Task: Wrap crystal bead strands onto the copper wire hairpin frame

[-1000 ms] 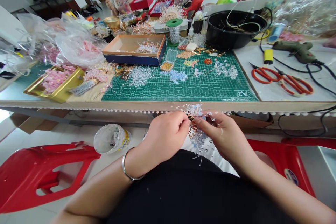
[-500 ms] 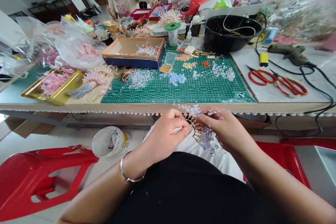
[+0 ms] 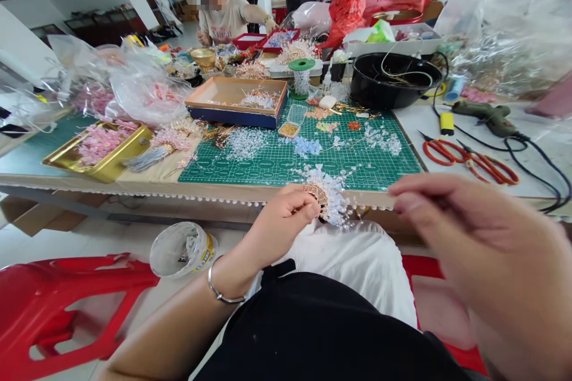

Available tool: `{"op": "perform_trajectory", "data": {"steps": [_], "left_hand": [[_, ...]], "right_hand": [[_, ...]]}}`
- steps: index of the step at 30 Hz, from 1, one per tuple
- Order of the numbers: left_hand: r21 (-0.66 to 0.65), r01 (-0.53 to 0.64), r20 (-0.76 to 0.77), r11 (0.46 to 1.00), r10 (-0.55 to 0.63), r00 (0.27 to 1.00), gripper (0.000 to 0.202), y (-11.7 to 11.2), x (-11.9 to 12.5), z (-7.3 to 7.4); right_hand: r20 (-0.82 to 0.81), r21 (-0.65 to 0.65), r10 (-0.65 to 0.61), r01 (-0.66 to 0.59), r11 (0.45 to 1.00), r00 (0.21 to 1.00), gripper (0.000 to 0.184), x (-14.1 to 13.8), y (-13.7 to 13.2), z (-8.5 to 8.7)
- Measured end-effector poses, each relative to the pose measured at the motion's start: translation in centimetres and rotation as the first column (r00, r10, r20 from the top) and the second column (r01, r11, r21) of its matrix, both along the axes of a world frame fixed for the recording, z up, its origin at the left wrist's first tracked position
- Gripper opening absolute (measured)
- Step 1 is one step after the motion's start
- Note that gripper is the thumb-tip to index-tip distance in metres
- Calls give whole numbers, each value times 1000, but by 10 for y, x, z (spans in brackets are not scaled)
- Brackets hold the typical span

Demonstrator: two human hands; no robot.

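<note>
Over my lap, my left hand (image 3: 286,214) is closed round the gold comb-like base of a beaded hair ornament (image 3: 330,193). Pale blue petals and clear beads fan out from the ornament to the right, reaching in front of the table edge. My right hand (image 3: 487,244) is raised well to the right, apart from the ornament and close to the camera. Its thumb and forefinger are pinched together; motion blurs it, and whatever sits in the pinch is too fine to make out.
A green cutting mat (image 3: 268,172) carries loose beads, blue petals (image 3: 307,146) and an open box (image 3: 236,95). Red-handled scissors (image 3: 491,166) and a glue gun (image 3: 487,116) lie at right. A gold tray (image 3: 107,161) holds pink flowers. A co-worker (image 3: 227,18) sits across.
My right hand has left the ornament and swung right and toward the camera. The ornament, still in my left hand, now shows its petals spread out. The view has tipped up slightly.
</note>
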State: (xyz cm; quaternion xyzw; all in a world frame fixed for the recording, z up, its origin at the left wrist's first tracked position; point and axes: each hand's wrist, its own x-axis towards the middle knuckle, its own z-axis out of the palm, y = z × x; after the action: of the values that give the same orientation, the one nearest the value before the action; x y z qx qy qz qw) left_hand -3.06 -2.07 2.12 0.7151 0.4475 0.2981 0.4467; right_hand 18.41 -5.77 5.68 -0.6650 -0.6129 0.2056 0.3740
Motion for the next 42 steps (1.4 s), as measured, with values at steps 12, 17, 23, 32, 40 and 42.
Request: {"op": "perform_trajectory", "data": {"steps": [12, 17, 23, 32, 40, 42], "left_hand": [[627, 34, -278, 779, 182, 943, 17, -5, 2, -5], [607, 5, -195, 795, 142, 971, 12, -4, 0, -6], [565, -143, -49, 813, 206, 977, 13, -2, 0, -3], [460, -71, -94, 885, 128, 987, 22, -2, -3, 17], [677, -41, -167, 735, 207, 964, 26, 8, -4, 18], [786, -11, -190, 618, 258, 947, 24, 9, -2, 17]], "right_hand": [[-531, -269, 142, -325, 907, 835, 28, -53, 40, -25], [-762, -248, 49, -362, 899, 646, 34, -60, 37, -29], [-892, -256, -35, -440, 861, 451, 27, -63, 35, -13], [-956, -239, -116, -492, 837, 268, 18, -56, 34, -6], [-966, -238, -147, -520, 820, 210, 24, -56, 32, -2], [-968, -227, -140, -496, 838, 208, 25, -57, 31, 0]]}}
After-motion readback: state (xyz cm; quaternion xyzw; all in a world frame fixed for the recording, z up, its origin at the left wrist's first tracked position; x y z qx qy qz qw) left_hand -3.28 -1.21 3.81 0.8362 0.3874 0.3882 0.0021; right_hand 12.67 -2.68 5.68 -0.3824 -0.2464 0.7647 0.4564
